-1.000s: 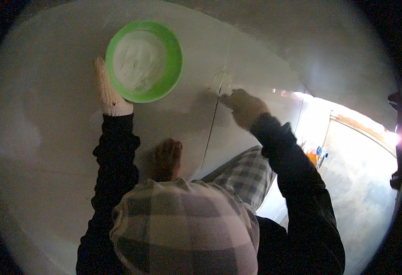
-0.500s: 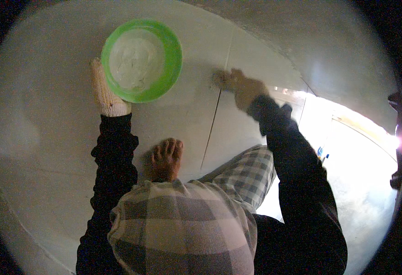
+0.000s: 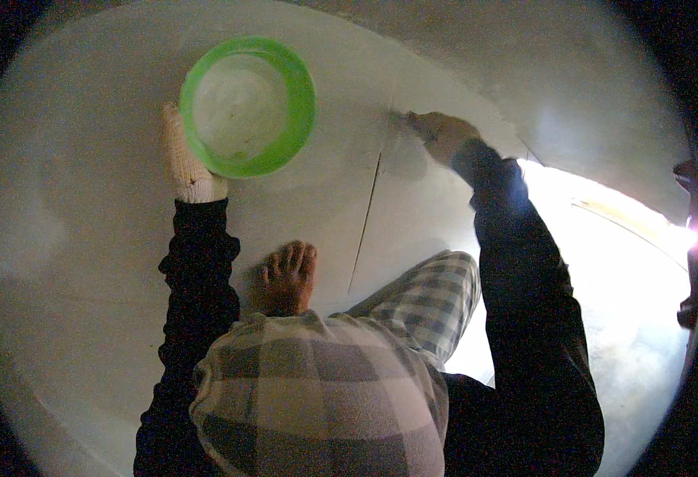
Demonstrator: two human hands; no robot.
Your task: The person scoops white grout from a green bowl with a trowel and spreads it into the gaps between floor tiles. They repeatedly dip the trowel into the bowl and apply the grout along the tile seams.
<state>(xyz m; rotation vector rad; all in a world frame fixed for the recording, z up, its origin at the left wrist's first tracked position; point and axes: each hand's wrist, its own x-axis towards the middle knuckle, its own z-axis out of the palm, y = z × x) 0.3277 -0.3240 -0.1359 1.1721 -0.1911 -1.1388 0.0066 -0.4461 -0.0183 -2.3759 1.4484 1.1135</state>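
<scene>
A green bowl holds a smooth white paste. My left hand, in a cream knitted glove, is closed on the bowl's left and lower side; its fingers are mostly hidden behind the bowl. Farther right, my right hand reaches down to the pale tiled floor, its closed fingertips close to the line of a dark tile joint. Whatever those fingers hold, if anything, is too dim and blurred to make out.
My bare foot stands on the tiles below the bowl. My knee in checked trousers is bent beside the joint. A grey wall surface rises at upper right, and bright light glares on the floor at right.
My right hand has moved a little to the right and slightly farther away along the floor. The bowl and my left hand have barely shifted.
</scene>
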